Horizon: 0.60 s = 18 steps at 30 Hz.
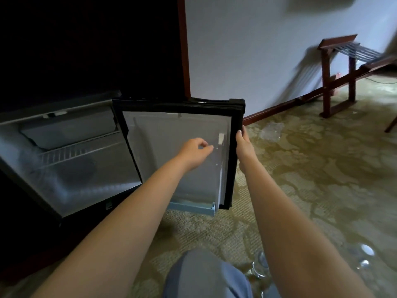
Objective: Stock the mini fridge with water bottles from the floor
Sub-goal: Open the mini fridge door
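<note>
The mini fridge [71, 160] stands open at the left, with a wire shelf inside and nothing on it. Its door [171, 151] swings out toward me, black seal around a pale inner liner. My right hand [243, 145] grips the door's outer right edge. My left hand [196, 150] hovers in front of the door's inner face with fingers loosely curled, holding nothing. Clear water bottles [261, 266] lie on the carpet at the lower right, partly hidden behind my right forearm. Further bottle caps glint at the far lower right.
A crumpled clear plastic wrap [270, 131] lies on the patterned carpet past the door. A wooden luggage rack [348, 76] stands against the white wall at the right. My knee [206, 274] in blue fabric is at the bottom centre.
</note>
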Motion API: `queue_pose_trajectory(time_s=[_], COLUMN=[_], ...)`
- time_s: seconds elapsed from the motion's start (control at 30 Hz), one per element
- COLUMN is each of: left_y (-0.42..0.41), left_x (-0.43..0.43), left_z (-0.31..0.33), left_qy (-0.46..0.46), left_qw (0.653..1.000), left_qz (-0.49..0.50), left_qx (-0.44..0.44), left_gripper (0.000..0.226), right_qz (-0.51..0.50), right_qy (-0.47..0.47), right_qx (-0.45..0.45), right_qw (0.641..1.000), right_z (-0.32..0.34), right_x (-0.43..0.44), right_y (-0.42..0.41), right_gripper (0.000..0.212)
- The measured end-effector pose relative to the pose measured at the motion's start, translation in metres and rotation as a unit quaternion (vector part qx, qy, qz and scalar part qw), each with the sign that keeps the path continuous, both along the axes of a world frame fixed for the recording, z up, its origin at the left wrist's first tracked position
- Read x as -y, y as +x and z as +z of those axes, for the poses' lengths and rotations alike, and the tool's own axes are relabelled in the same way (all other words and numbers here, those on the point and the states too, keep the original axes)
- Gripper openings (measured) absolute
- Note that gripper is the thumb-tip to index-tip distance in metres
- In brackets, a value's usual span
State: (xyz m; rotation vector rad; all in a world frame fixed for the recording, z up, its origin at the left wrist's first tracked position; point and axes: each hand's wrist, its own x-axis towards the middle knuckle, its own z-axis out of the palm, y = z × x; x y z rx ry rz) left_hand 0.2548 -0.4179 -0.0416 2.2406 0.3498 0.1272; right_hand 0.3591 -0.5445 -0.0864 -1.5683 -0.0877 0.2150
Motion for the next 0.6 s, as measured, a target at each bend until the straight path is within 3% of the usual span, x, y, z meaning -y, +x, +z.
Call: queue_pose_trajectory(time_s=[0.2, 0.33, 0.47, 0.6], left_y=[-0.008, -0.014, -0.025, -0.038], left_x=[0.011, 0.033, 0.059, 0.084], left_z=[-0.025, -0.048, -0.076, -0.108], left_qy=[-0.013, 0.005, 0.027, 0.019], left_qw=[0.999, 0.990, 0.968, 0.960], left_qz=[-0.024, -0.077, -0.147, -0.167], left_qx=[-0.044, -0.120, -0.203, -0.223], left_gripper=[0.028, 0.027, 0.030, 0.031], right_qz=[0.016, 0.034, 0.065, 0.093], right_qy=[-0.082, -0.148, -0.282, -0.419], right_qx=[0.006, -0.063, -0.090, -0.066], right_qw=[0.996, 0.986, 0.953, 0.901], right_z=[-0.014, -0.055, -0.112, -0.149], right_x=[0.007, 0.036, 0.078, 0.122], right_y=[0.001, -0.021, -0.051, -0.080], right_gripper=[0.057, 0.041, 0.032, 0.039])
